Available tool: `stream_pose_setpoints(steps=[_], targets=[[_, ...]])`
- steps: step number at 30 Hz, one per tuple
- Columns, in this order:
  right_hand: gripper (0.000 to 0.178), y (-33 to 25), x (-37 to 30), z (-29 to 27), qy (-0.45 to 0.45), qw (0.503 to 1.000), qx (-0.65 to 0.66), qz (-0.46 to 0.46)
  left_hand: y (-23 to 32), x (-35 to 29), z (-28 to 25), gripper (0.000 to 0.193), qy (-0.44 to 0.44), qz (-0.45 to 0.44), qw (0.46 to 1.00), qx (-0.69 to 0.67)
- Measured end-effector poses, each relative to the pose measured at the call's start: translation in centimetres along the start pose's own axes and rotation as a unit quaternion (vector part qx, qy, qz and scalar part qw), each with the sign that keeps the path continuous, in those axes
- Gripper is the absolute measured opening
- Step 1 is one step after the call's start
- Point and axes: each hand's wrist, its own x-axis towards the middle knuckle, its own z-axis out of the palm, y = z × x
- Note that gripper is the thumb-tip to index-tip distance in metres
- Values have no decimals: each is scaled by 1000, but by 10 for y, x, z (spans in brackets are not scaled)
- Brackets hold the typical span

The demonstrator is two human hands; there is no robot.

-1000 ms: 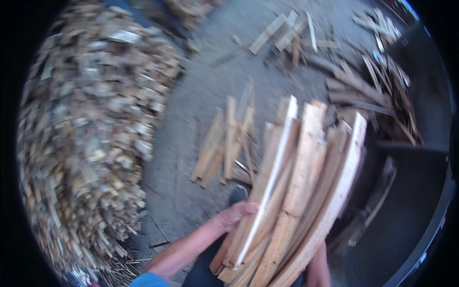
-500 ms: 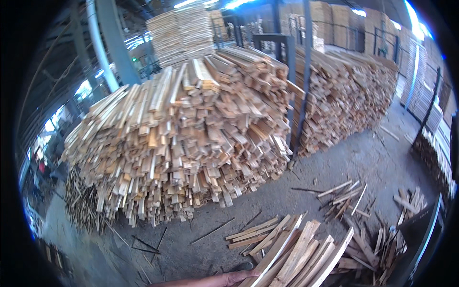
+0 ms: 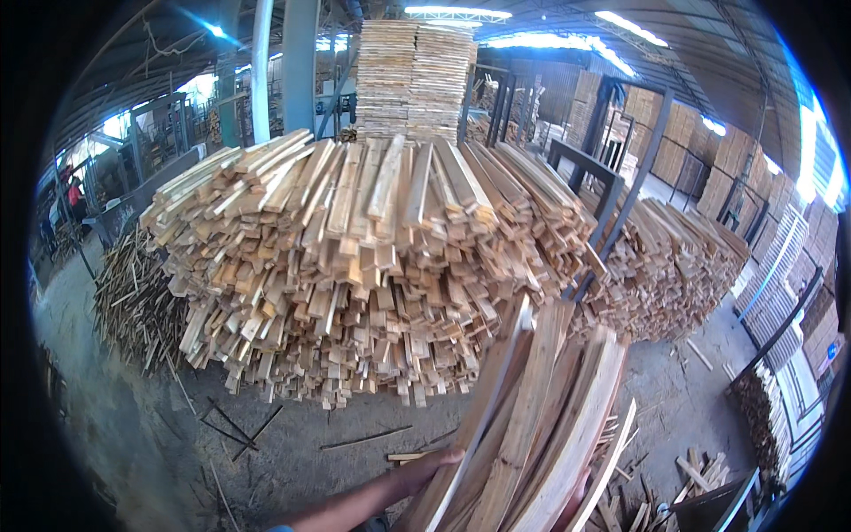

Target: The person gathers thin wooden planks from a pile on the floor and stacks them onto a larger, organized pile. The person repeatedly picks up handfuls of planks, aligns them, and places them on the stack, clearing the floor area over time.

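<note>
- Metal-roofed shed (image 3: 709, 40) with dusty grey floor (image 3: 142, 434).
- Broad, pale-brown heap of stacked wooden slats (image 3: 355, 275).
- Tilted bundle of long, tan wooden boards (image 3: 523, 426) in front of it.
- Left hand (image 3: 430, 470) gripping the bundle's left edge.
- Right hand (image 3: 577, 498) mostly hidden; I can't tell its hold.

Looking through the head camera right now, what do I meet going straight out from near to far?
Held bundle of wooden strips, dark stick on the floor, large pile of wooden pieces, tall board stack behind it.
</note>
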Motion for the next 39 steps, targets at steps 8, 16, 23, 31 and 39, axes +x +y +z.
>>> stream_pose_setpoints(steps=[8,16,23,31,39], targets=[[81,-135,134,232,-324,940,53,91,251,-38,-47,55,24,291,956,-33],[101,-186,275,551,-29,776,-600,-194,500,-36,-218,79,484,442,714,245],[119,-72,408,554,-52,587,-778,-218,498,-66,-218,109,443,238,692,519],[99,-128,419,500,-164,663,-705,-190,503,-31,-228,97,402,296,693,520],[35,-11,267,355,3,868,-296,-399,494,-53,-236,95,438,273,677,525]])
